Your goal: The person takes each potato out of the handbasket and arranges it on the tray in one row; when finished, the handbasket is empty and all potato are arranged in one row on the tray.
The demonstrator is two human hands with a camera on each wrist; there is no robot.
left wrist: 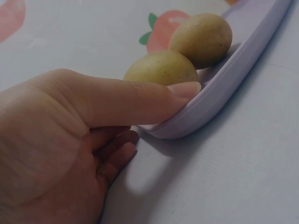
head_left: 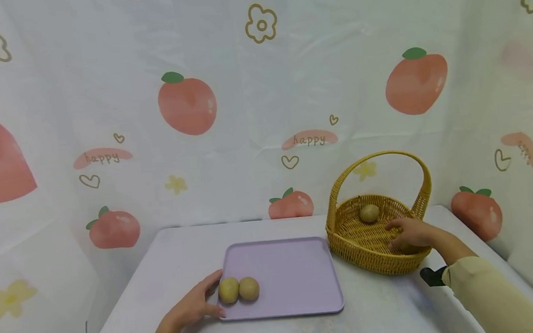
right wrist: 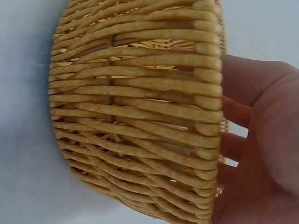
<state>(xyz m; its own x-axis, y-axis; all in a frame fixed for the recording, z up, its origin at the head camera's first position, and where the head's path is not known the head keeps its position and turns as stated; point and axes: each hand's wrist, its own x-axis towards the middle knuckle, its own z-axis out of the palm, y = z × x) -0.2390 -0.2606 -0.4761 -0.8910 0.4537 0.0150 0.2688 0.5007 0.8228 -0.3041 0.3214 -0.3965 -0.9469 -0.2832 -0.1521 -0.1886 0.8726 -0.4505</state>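
Observation:
Two small potatoes, one yellowish (head_left: 228,290) and one browner (head_left: 249,289), lie side by side at the left end of a lilac tray (head_left: 295,275). My left hand (head_left: 196,301) rests at that end, its thumb (left wrist: 154,100) stretched along the rim beside the yellowish potato; the other fingers are partly hidden. My right hand (head_left: 412,232) reaches over the rim of a wicker basket (head_left: 375,264), fingers spread and lowered inside. Under the palm a potato (head_left: 412,249) shows partly. Another potato (head_left: 369,213) sits at the basket's back. Basketwork hides most right fingertips in the right wrist view.
The basket's tall arched handle (head_left: 379,155) rises behind and above my right hand. Tray and basket stand close together on a white table (head_left: 183,253). A white curtain (head_left: 239,179) printed with peaches hangs behind and at both sides.

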